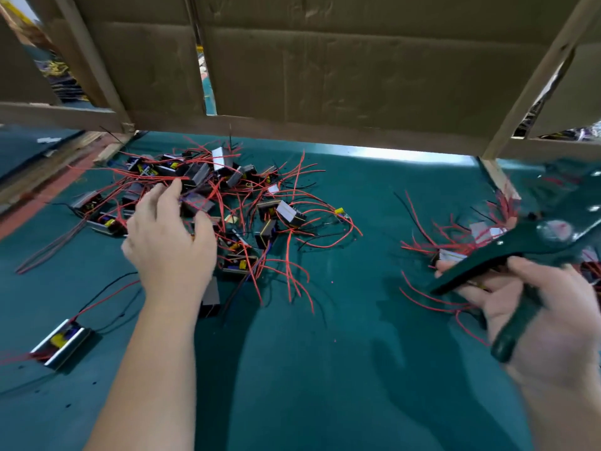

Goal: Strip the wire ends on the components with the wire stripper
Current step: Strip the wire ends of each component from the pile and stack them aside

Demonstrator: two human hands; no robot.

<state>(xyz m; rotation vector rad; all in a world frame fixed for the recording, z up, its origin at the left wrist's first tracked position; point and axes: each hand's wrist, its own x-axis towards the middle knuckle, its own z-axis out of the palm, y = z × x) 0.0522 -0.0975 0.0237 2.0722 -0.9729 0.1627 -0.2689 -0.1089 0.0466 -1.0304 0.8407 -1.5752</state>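
Note:
A tangled pile of small components (227, 196) with red and black wires lies on the green table at centre left. My left hand (169, 242) hovers over the pile's left side, fingers spread, holding nothing that I can see. My right hand (540, 317) at the right grips the dark handles of the wire stripper (507, 255), whose head points up and to the right. A second, smaller heap of components (461, 245) with red wires lies under and behind the stripper.
One component in a metal case (61, 343) sits apart at the lower left. A cardboard and wood frame (325, 76) overhangs the back of the green table (325, 369); its wooden leg (497, 177) stands at the right.

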